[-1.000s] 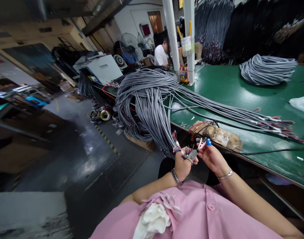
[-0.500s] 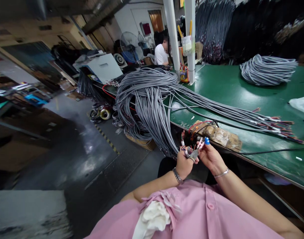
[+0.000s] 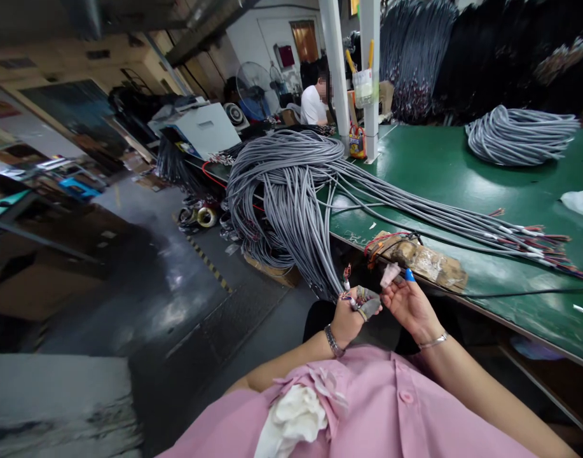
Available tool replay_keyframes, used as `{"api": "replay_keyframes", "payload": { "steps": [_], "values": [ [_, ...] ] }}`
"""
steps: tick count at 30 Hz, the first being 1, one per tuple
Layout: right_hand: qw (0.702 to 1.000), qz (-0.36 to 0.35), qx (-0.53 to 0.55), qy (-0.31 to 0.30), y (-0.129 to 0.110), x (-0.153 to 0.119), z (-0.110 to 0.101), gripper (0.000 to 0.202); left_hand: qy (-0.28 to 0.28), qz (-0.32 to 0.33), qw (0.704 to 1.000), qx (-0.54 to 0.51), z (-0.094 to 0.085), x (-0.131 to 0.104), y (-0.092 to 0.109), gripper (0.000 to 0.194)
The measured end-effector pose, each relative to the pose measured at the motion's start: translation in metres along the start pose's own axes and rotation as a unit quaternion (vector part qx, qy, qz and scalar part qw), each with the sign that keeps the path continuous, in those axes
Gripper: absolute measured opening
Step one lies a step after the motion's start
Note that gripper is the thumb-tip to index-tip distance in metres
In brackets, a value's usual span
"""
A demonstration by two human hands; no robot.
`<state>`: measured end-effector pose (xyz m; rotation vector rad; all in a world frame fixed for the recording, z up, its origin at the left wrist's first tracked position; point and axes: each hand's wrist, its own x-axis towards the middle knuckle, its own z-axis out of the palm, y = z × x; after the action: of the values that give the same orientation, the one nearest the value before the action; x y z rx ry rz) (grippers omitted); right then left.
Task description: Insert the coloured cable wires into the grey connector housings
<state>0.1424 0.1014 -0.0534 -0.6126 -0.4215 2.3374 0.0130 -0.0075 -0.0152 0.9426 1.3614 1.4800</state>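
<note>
My left hand [image 3: 349,316] is closed around cable ends with thin coloured wires [image 3: 347,275] and white sleeves standing out above the fist. Grey wrapping covers some of its fingers. Close by on the right, my right hand [image 3: 409,310] has curled fingers and a blue cover on one raised fingertip. A small pale pink piece [image 3: 390,274] is at its thumb and fingers; its kind is too blurred to make out. Grey cables [image 3: 298,203] drape over the table edge, down toward my left hand.
The green table [image 3: 415,172] bears a coiled grey cable bundle [image 3: 520,135], a taped brown block [image 3: 427,262] at its front edge, and stripped cable ends [image 3: 553,245]. A white post [image 3: 370,114] rises behind. Farther back sits a person in white [image 3: 313,105].
The covered fingertip of my right hand has moved right, apart from the pink piece, which now shows a broader side. My left hand stays closed on the cable ends. The view has shifted slightly.
</note>
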Motion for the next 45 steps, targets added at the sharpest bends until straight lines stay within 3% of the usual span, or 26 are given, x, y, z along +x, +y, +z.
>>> {"api": "replay_keyframes", "payload": {
  "steps": [6, 9, 13, 17, 22, 25, 29, 32, 36, 40, 45],
  "values": [
    [0.992, -0.028, -0.12, 0.034, 0.003, -0.018, -0.015, 0.02, -0.018, -0.028, 0.998, -0.061, -0.022, 0.001, -0.007, 0.042],
    [0.968, -0.053, -0.244, 0.001, 0.013, -0.033, -0.011, 0.017, -0.011, -0.036, 0.998, -0.051, -0.028, -0.001, -0.012, 0.044],
    [0.89, -0.105, -0.439, -0.067, 0.028, -0.055, 0.008, 0.019, 0.005, -0.002, 1.0, -0.007, -0.028, -0.009, -0.015, 0.042],
    [0.816, -0.185, -0.533, -0.124, 0.034, -0.066, 0.029, 0.032, 0.005, 0.088, 0.992, 0.096, -0.023, -0.022, -0.011, 0.036],
    [0.727, -0.299, -0.604, -0.131, 0.034, -0.072, 0.042, 0.013, -0.029, 0.186, 0.96, 0.208, -0.022, -0.036, 0.001, 0.041],
    [0.728, -0.282, -0.609, -0.138, 0.034, -0.079, 0.041, 0.013, -0.078, 0.21, 0.949, 0.223, -0.029, -0.042, 0.005, 0.044],
    [0.775, -0.246, -0.572, -0.112, 0.038, -0.086, 0.031, 0.009, -0.15, 0.239, 0.939, 0.195, -0.043, -0.048, 0.006, 0.044],
    [0.789, -0.25, -0.553, -0.095, 0.042, -0.086, 0.028, 0.009, -0.142, 0.22, 0.952, 0.159, -0.05, -0.053, 0.006, 0.039],
    [0.738, -0.274, -0.595, -0.161, 0.045, -0.083, 0.042, 0.024, -0.11, 0.194, 0.96, 0.17, -0.052, -0.056, 0.008, 0.052],
    [0.684, -0.271, -0.634, -0.238, 0.044, -0.081, 0.06, 0.026, -0.134, 0.219, 0.944, 0.206, -0.051, -0.054, 0.01, 0.068],
    [0.652, -0.303, -0.643, -0.264, 0.042, -0.08, 0.059, 0.024, -0.18, 0.24, 0.933, 0.2, -0.057, -0.048, 0.004, 0.072]
  ]
}}
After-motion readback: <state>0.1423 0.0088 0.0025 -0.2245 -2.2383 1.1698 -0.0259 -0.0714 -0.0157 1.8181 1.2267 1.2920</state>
